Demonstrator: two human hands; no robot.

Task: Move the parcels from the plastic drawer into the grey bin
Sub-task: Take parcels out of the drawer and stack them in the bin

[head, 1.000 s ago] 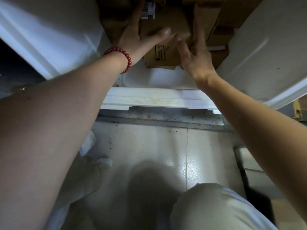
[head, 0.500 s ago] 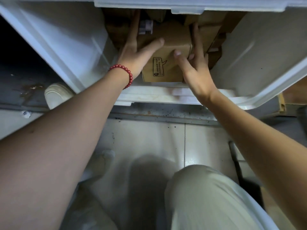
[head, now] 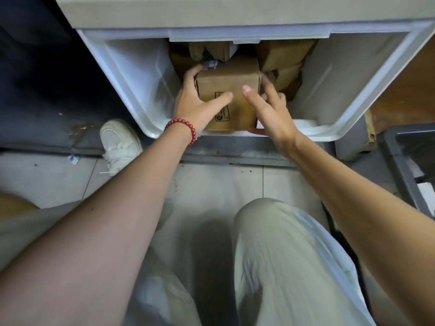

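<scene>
Bottom of frame: pale trousers (head: 282,255), knees bent. Left of centre, a white shoe (head: 120,142) on the floor. Centre: left hand (head: 195,102), red bead bracelet (head: 183,128) at the wrist, and right hand (head: 273,111) clasp a brown cardboard box (head: 233,90) from either side, thumbs across its top face. The box sits inside the white plastic drawer (head: 122,85), near its front. More parcels (head: 282,55) lie behind it. Grey bin (head: 397,161) at right edge.

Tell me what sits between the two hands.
A brown cardboard parcel, in the head view: the left hand grips its left side, the right hand its right, inside the white plastic drawer.
</scene>
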